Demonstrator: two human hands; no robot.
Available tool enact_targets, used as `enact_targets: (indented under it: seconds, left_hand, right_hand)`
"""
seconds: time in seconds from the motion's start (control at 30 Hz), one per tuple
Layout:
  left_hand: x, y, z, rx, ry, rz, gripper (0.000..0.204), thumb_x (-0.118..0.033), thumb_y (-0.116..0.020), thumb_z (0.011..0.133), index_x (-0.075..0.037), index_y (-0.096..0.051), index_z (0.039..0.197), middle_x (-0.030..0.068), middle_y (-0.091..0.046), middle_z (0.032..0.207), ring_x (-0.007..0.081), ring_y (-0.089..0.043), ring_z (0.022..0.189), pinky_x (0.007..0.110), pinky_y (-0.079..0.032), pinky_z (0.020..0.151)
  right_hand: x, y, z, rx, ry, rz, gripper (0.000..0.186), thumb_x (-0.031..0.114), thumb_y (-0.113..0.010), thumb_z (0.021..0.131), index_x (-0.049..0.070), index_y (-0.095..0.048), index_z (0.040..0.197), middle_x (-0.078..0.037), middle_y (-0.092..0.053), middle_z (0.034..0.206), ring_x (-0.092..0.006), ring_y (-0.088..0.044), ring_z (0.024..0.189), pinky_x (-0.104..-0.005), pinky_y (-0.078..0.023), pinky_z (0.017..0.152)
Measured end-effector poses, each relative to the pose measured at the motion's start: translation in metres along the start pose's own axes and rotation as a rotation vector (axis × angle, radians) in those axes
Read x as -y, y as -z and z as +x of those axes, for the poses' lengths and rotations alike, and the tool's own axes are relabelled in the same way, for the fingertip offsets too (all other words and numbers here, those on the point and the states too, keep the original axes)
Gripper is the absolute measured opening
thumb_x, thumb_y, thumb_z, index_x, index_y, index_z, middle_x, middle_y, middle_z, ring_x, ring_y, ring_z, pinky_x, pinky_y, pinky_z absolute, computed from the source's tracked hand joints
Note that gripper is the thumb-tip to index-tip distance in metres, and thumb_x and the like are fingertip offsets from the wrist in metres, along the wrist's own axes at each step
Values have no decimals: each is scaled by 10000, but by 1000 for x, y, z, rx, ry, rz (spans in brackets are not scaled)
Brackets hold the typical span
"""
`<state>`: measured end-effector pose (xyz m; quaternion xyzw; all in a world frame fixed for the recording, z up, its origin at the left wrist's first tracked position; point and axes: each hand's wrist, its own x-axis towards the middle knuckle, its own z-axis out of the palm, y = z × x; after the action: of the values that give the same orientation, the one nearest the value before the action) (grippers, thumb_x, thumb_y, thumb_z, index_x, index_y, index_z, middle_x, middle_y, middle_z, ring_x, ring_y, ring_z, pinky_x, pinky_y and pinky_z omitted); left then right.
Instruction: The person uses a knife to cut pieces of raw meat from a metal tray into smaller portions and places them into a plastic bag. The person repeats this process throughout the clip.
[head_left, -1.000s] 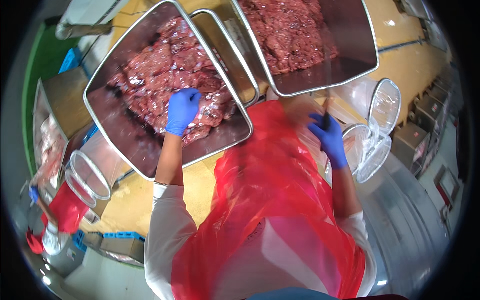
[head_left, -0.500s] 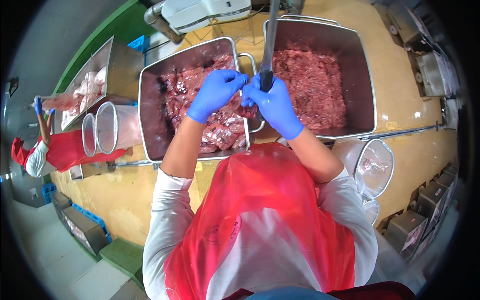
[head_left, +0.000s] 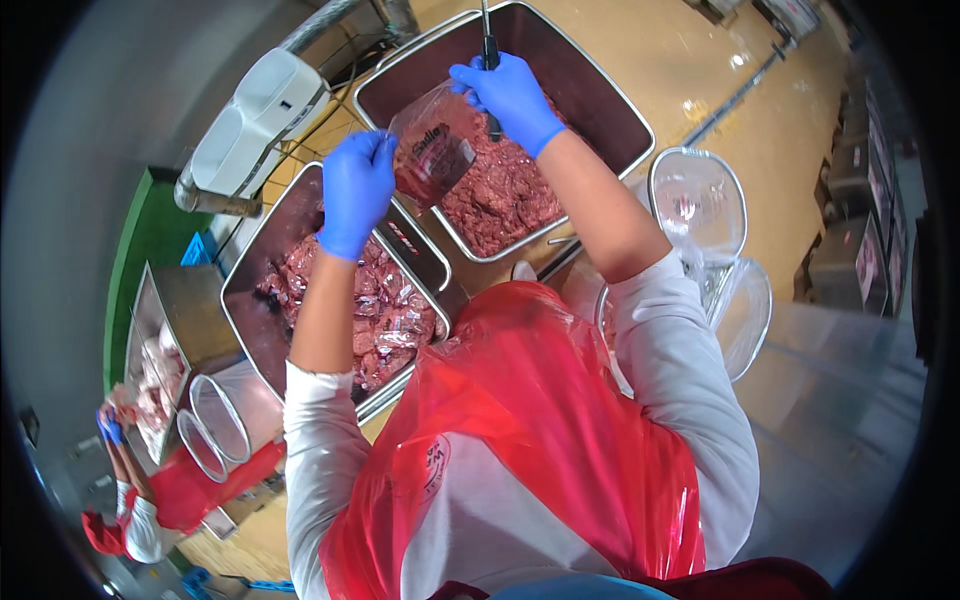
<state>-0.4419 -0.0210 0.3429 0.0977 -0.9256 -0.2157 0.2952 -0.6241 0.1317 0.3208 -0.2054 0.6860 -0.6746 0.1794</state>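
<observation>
Bag point(head_left: 432, 155), clear plastic, pinched by left hand point(head_left: 357, 193), knife point(head_left: 490, 52) gripped by right hand point(head_left: 514, 102), coarse mince point(head_left: 500, 198) below

bag point(head_left: 425, 160): glossy plastic | tub point(head_left: 602, 118): smooth metal | apron point(head_left: 530, 370): glossy plastic

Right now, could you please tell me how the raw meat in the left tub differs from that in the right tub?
The raw meat in the left tub lies in coarse, uneven lumps, while the raw meat in the right tub looks finely ground. The left tub's meat has strong, film-like glints, whereas the right tub's meat looks duller. Both are reddish and sit in metal-rimmed tubs.
</observation>
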Motion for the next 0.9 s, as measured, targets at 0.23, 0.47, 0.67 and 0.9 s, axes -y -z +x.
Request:
enact_targets:
  seconds: [0.23,0.47,0.67,0.9]
  left_hand:
    - [24,-40,24,91,-419,265,161,-229,-631,933,-106,-574,846,137,-605,680,353,-620,577,453,-492,500]
    - [0,-63,22,164,-374,226,204,-223,-623,938,-75,-566,810,177,-618,681,387,-622,597,477,-497,527]
    - [-28,-70,-1,171,-214,79,221,-184,-619,943,-44,-597,774,219,-617,714,426,-611,635,493,-470,555]
    - [8,-104,-31,22,328,-414,301,-222,-568,1003,-20,-602,782,82,-609,651,196,-534,510,373,-428,495]
  right_hand:
    - [-55,98,-182,-79,-145,-942,529,528,-575,940,1,-621,964,-243,-683,830,-438,-666,797,-514,-520,703]
    - [-45,78,-215,-44,-121,-928,481,475,-569,946,8,-642,1036,-238,-684,903,-409,-678,851,-511,-529,735]
    - [-73,10,-91,-32,-97,-898,456,455,-552,948,20,-663,1028,-215,-699,932,-405,-682,855,-487,-541,754]
    - [-143,215,-52,-30,-401,-1174,536,535,-555,923,33,-740,960,-192,-716,874,-324,-697,829,-424,-552,746]
